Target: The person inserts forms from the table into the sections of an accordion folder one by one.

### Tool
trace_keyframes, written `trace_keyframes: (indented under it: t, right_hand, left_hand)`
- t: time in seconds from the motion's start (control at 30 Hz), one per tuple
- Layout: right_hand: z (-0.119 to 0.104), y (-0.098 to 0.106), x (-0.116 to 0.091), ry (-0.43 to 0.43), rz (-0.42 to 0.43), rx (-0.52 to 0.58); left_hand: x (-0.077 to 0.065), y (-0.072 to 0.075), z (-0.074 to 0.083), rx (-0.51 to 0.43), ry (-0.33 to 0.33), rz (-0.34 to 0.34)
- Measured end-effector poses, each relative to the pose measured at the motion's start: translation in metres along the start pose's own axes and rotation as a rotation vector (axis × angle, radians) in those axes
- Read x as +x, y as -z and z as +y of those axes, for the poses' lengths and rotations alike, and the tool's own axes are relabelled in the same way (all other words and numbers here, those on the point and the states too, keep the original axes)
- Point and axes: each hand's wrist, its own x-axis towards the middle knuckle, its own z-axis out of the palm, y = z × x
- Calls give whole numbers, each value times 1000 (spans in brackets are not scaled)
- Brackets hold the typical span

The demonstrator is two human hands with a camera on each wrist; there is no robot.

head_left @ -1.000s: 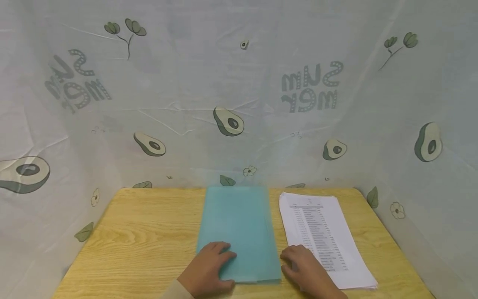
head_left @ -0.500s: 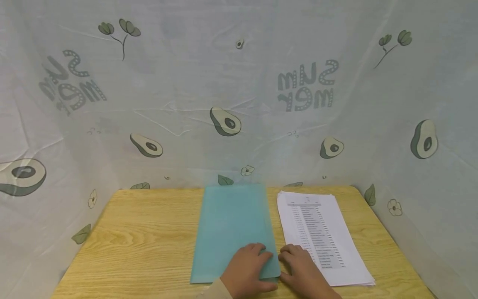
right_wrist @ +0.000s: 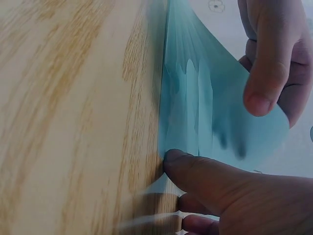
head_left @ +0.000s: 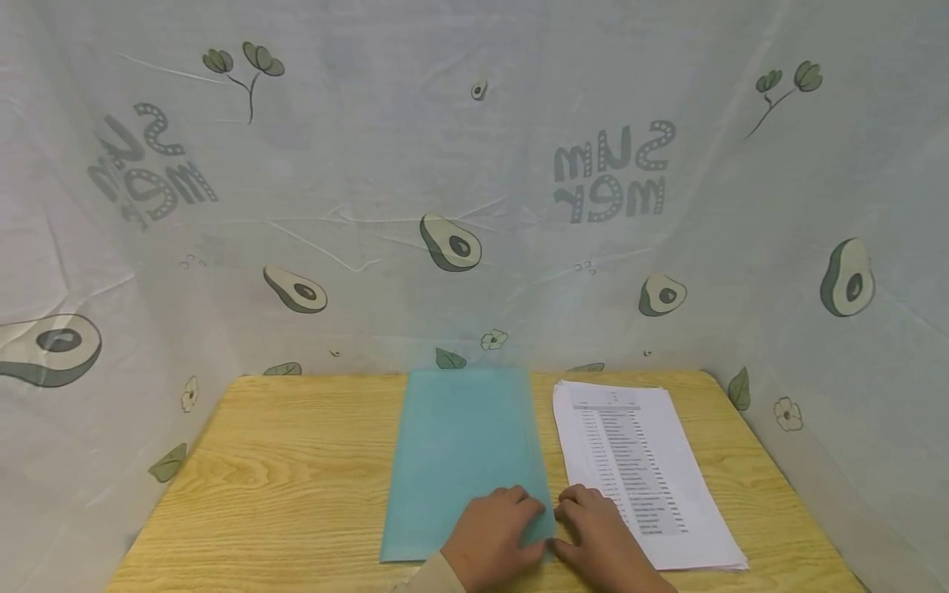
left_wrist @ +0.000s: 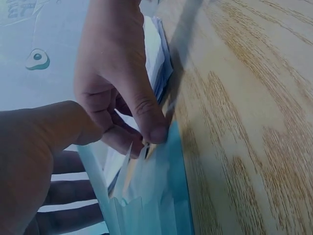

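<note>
A teal translucent plastic folder (head_left: 467, 445) lies lengthwise in the middle of the table. At its near right corner my left hand (head_left: 489, 535) pinches the top cover (right_wrist: 230, 93), which bends up away from the layers below. Several thin clear sheets (right_wrist: 193, 107) show inside the gap. My right hand (head_left: 604, 535) is at the same corner from the right side; its thumb and fingers pinch the lower layers' corner by the tabletop. Just right of the folder lies a stack of printed paper (head_left: 638, 469), partly behind my right hand.
The wooden table (head_left: 296, 461) has its far edge against a white curtain (head_left: 371, 165) printed with avocados and leaves. The curtain also hangs along the left and right sides.
My left hand has moved from the folder's near left side across to its near right corner, and the cover there is now lifted. My right hand has stayed almost in place.
</note>
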Motion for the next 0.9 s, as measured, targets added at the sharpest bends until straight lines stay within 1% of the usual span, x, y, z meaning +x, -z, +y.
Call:
trace_keyframes:
  t: [0.13, 0.23, 0.4, 0.63, 0.77, 0.9]
  right_hand:
    - [1, -1, -1, 25, 43, 6]
    - [2, -2, -1, 33, 54, 13]
    - [2, -2, -2, 24, 41, 19]
    - [0, 0, -2, -7, -4, 30]
    - [0, 1, -3, -23, -25, 42]
    - [0, 0, -3, -14, -16, 40]
  left_hand:
    - [0, 3, 0, -17, 5, 33]
    - [0, 5, 0, -29, 4, 64]
    - [2, 10, 1, -61, 25, 83]
    - [7, 15, 3, -167, 95, 72]
    - [8, 16, 3, -179, 86, 93]
    - [8, 16, 2, -164, 66, 130]
